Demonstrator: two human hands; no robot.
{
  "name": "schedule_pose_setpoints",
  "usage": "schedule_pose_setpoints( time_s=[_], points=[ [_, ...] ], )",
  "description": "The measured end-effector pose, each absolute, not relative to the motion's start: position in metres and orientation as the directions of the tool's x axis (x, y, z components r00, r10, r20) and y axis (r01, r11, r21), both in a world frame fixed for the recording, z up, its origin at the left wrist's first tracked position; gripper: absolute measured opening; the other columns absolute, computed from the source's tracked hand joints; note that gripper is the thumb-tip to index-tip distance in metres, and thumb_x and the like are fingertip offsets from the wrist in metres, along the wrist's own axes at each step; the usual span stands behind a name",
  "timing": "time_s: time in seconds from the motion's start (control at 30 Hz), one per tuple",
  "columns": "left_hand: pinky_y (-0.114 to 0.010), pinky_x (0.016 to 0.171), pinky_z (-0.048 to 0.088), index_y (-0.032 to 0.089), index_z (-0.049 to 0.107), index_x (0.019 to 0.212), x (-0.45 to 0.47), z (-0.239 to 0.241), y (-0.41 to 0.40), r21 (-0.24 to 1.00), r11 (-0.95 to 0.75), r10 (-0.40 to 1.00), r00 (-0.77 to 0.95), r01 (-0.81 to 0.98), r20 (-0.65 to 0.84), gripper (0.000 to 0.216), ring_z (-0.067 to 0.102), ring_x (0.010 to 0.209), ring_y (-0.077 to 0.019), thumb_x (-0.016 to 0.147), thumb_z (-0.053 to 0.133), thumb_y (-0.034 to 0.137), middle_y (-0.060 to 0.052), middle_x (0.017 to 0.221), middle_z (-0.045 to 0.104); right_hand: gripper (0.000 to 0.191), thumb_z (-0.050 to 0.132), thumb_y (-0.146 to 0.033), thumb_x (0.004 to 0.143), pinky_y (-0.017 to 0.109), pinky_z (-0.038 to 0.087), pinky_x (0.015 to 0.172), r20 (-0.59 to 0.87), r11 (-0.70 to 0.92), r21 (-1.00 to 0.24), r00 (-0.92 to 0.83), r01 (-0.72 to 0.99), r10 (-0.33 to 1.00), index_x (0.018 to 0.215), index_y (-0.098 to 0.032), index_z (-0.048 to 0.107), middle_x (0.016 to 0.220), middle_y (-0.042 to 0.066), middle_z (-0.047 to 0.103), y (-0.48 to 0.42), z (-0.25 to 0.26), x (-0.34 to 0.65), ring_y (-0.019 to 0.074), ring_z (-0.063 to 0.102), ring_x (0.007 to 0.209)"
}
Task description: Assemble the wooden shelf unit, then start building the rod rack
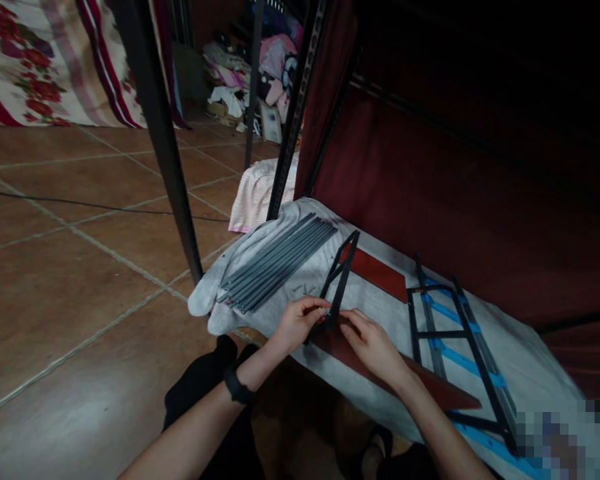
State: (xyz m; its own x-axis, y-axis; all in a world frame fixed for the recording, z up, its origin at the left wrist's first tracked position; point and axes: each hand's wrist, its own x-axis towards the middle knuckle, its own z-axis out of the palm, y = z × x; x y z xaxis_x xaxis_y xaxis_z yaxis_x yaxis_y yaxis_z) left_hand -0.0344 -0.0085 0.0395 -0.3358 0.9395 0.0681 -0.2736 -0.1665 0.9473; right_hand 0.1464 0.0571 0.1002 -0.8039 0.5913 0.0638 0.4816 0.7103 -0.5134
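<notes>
My left hand (298,325), with a dark band at its wrist, pinches something too small to make out against the near end of a black metal frame (344,283). On the other side of that frame is my right hand (369,339), its fingers curled in at the frame's edge; what they grip is hidden. The frame stands upright by a reddish-brown board (445,387), which runs right beneath my right hand. Just beyond my left fingertips, several small screws (304,291) lie on a pale grey cloth (300,223).
Several grey rods (280,263) lie side by side at left. A second brown board (380,272) lies behind the frame. To the right are another black frame (440,334) and blue strips (460,360). Dark posts (163,133) rise at the cloth's left; a cable (80,203) crosses the floor.
</notes>
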Motion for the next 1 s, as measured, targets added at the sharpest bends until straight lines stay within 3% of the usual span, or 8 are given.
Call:
schedule_pose_setpoints(
  time_s=[0.17, 0.43, 0.67, 1.0],
  points=[
    [-0.028, 0.066, 0.051, 0.018, 0.077, 0.086, -0.038, 0.038, -0.008, 0.953, -0.167, 0.945, -0.318, -0.253, 0.081, 0.014, 0.061, 0.066, -0.0153, 0.079, 0.071, 0.028, -0.003, 0.074, 0.070, 0.029, 0.046, -0.025, 0.099, 0.038, 0.051, 0.099, 0.070, 0.726, -0.504, -0.816, 0.468, 0.574, 0.123, -0.026, 0.062, 0.118, 0.006, 0.068, 0.057, 0.099, 0.146, 0.0204, 0.065, 0.111],
    [-0.030, 0.079, 0.051, 0.022, 0.079, 0.083, -0.048, 0.041, -0.016, 0.956, -0.290, 0.880, -0.383, 0.033, 0.280, 0.012, 0.065, 0.083, -0.0197, 0.079, 0.067, 0.020, -0.005, 0.083, 0.072, 0.035, 0.044, -0.026, 0.099, 0.039, 0.054, 0.096, 0.107, 0.749, -0.467, -0.810, 0.471, 0.576, 0.131, -0.026, 0.060, 0.116, 0.007, 0.068, 0.052, 0.097, 0.145, 0.0208, 0.066, 0.107],
    [-0.024, 0.061, 0.046, 0.018, 0.074, 0.083, -0.039, 0.033, -0.011, 0.937, -0.234, 0.925, -0.356, -0.260, 0.133, 0.010, 0.060, 0.065, -0.0144, 0.075, 0.068, 0.020, -0.001, 0.070, 0.068, 0.033, 0.045, -0.030, 0.099, 0.040, 0.053, 0.097, 0.085, 0.730, -0.473, -0.799, 0.493, 0.595, 0.128, -0.026, 0.061, 0.117, 0.007, 0.069, 0.053, 0.096, 0.145, 0.0216, 0.066, 0.109],
    [-0.025, 0.065, 0.048, 0.019, 0.073, 0.080, -0.034, 0.030, -0.009, 0.950, -0.248, 0.918, -0.359, -0.190, 0.167, 0.011, 0.063, 0.069, -0.0153, 0.079, 0.062, 0.017, -0.002, 0.074, 0.070, 0.031, 0.043, -0.032, 0.100, 0.039, 0.051, 0.096, 0.057, 0.715, -0.488, -0.800, 0.500, 0.597, 0.124, -0.025, 0.062, 0.115, 0.007, 0.068, 0.053, 0.096, 0.148, 0.0221, 0.065, 0.109]
  ],
)
